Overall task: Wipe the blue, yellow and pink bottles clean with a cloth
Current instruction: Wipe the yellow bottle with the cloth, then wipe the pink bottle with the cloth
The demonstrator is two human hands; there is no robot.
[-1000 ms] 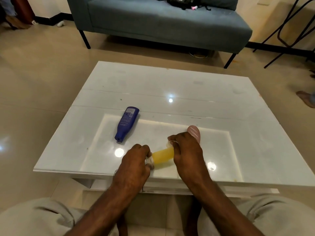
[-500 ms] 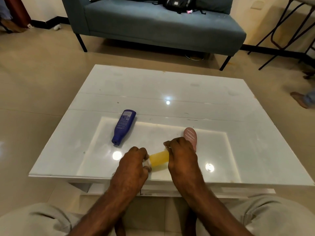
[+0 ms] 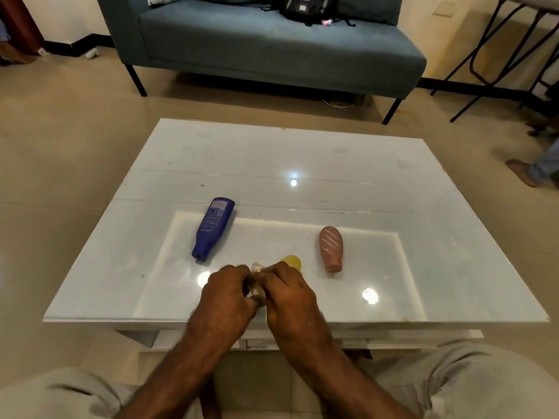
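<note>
The blue bottle [image 3: 213, 228] lies on its side on the white glass table [image 3: 302, 164], cap towards me, left of my hands. To the right, the pink bottle [image 3: 331, 247] also lies flat, its cap end nearest me. My hands are pressed together near the table's front edge. My right hand [image 3: 290, 294] is closed around the yellow bottle [image 3: 292, 263], of which only the far end shows above my fingers. My left hand [image 3: 225, 297] grips a small pale cloth [image 3: 256, 278] bunched between the two hands. Most of the cloth is hidden.
A grey-blue sofa [image 3: 272, 46] with a black bag [image 3: 305, 7] stands beyond the table. Black metal chair legs [image 3: 496, 55] are at the far right, and another person's foot [image 3: 523, 173] rests on the tiled floor to the right. My knees are under the table's front edge.
My hands have closed in on each other. The yellow bottle has turned from lying across to pointing away from me, now mostly hidden. My right hand no longer covers the pink bottle.
</note>
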